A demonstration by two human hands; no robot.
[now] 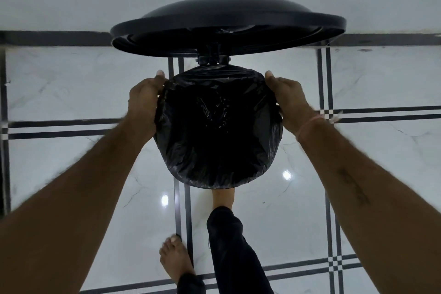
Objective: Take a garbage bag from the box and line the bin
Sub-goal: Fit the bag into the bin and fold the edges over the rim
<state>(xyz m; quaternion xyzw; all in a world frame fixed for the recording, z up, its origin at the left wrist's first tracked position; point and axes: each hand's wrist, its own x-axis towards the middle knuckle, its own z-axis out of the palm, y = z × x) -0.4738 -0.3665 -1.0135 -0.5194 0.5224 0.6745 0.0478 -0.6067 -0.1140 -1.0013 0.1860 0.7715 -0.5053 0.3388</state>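
Foot toes hidden, probably beneath bag.

The crinkly black garbage bag fills the black bin mid-frame, folded over its rim, lid open above.

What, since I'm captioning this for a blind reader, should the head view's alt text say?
A person's left hand and right hand grip a black garbage bag stretched over the rim of a round bin, one on each side. The lid stands open behind it, and a bare foot reaches under its near edge on a white tiled floor.
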